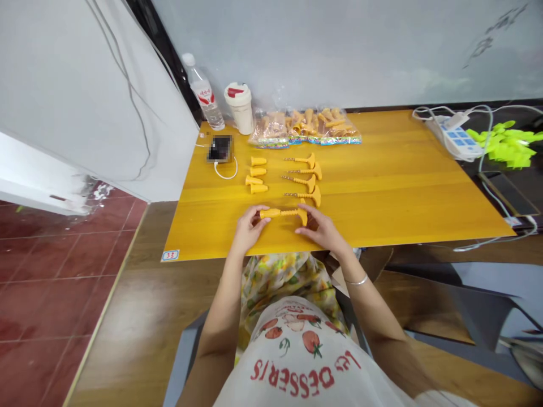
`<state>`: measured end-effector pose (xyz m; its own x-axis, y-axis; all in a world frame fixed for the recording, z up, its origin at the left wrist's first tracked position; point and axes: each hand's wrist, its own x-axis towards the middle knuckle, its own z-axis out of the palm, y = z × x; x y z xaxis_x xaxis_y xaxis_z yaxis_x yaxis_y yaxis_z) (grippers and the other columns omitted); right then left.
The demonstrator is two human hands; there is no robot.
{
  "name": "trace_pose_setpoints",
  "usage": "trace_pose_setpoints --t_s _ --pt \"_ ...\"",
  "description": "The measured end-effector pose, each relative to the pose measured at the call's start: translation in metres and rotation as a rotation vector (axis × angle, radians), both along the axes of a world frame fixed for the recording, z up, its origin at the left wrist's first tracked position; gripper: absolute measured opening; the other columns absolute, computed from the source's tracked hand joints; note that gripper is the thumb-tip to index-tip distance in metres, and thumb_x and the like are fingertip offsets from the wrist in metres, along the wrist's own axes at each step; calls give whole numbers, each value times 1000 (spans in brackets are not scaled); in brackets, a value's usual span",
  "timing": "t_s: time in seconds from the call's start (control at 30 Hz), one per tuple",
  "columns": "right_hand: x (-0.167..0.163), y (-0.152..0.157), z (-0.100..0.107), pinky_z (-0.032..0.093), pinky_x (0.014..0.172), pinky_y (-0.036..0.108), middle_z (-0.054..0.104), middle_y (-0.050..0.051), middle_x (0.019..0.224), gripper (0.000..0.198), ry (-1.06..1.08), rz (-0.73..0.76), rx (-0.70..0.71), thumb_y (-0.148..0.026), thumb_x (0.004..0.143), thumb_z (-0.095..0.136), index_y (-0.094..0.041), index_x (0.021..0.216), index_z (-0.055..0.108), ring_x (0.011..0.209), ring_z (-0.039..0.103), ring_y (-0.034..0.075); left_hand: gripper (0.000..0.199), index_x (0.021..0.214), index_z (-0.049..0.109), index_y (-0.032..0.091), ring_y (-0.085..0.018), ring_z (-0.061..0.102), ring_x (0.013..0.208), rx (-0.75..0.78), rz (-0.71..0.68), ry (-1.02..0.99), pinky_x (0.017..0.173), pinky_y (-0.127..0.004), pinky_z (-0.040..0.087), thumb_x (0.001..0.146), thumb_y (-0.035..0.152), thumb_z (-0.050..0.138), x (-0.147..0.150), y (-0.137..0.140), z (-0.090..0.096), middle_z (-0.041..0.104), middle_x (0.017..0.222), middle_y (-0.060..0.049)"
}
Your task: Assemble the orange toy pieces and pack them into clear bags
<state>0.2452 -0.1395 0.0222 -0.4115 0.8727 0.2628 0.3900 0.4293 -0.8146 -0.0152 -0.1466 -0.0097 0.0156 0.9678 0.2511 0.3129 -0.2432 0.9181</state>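
Observation:
Near the table's front edge my left hand point(249, 227) pinches a yellow tapered plastic sleeve point(270, 213). My right hand point(323, 229) has its thumb and fingers around the T-shaped handle of a yellow corkscrew point(302, 215). Sleeve and corkscrew lie in one line, the screw end pointing left at the sleeve's mouth; whether the tip is inside I cannot tell. Just behind my hands several loose corkscrews point(311, 181) with metal spirals form a column, handles to the right. To their left is a column of several loose sleeves point(258, 171).
Along the back stand a water bottle point(204, 96), a white lidded cup point(240, 110) and clear bags of yellow parts point(307, 127). A small device point(219, 148) with a cable lies at left. A power strip point(460, 138), bright green pieces point(507, 146) and a phone point(509, 193) are at right.

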Motion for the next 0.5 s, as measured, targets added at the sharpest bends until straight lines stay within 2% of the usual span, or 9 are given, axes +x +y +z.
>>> trace_pose_setpoints --t_s 0.07,0.13,0.2,0.23,0.3,0.33,0.4,0.47,0.5 --pt "5 2 3 53 65 29 64 4 91 63 -8 31 -33 -49 87 67 -24 142 49 65 58 15 27 111 66 22 -18 64 100 34 -12 17 88 -30 51 87 35 67 0 -1 2 66 114 -8" --pt "6 4 6 50 66 28 63 2 82 48 -33 -5 -22 -47 93 59 -22 135 55 64 57 15 25 110 66 22 -18 63 105 62 -25 19 89 -30 51 88 34 67 1 -3 5 65 115 -8" --pt "3 4 11 45 64 27 59 0 70 33 -70 -71 7 -47 97 52 -20 110 65 61 52 14 23 109 66 22 -19 62 108 87 -25 12 89 -30 52 88 33 67 2 -5 9 65 114 -9" --pt "1 4 13 41 61 26 55 -1 64 33 -85 -103 21 -48 97 51 -19 93 66 58 49 14 23 109 66 22 -19 62 109 98 -20 8 89 -30 52 88 33 67 3 -6 10 65 114 -9" --pt "-5 2 16 34 57 25 43 -3 56 44 -78 -166 27 -53 95 51 -20 66 52 55 41 12 22 108 66 22 -19 62 110 124 -17 -4 90 -31 52 89 33 67 3 -7 13 64 115 -9" --pt "-8 2 17 31 55 25 37 -4 54 50 -53 -194 1 -55 95 50 -21 60 44 54 37 11 22 108 66 22 -19 62 111 140 -24 -6 92 -32 52 89 32 67 3 -8 13 64 115 -10" --pt "-13 1 16 27 52 25 30 -5 54 54 33 -211 -137 -61 94 48 -21 58 38 51 33 10 20 107 66 22 -20 62 112 170 -42 5 96 -35 51 89 31 67 4 -8 14 65 115 -10" --pt "-18 0 13 27 48 24 31 -7 53 50 162 -183 -326 -65 91 49 -22 68 48 48 33 9 20 106 67 22 -20 62 112 198 -48 29 98 -37 51 89 31 66 4 -8 14 66 114 -10" --pt "-19 0 11 29 47 24 34 -8 53 46 232 -167 -402 -67 90 51 -22 80 54 46 34 10 20 107 67 22 -21 62 112 206 -49 37 98 -38 51 89 31 66 4 -8 13 66 114 -11"
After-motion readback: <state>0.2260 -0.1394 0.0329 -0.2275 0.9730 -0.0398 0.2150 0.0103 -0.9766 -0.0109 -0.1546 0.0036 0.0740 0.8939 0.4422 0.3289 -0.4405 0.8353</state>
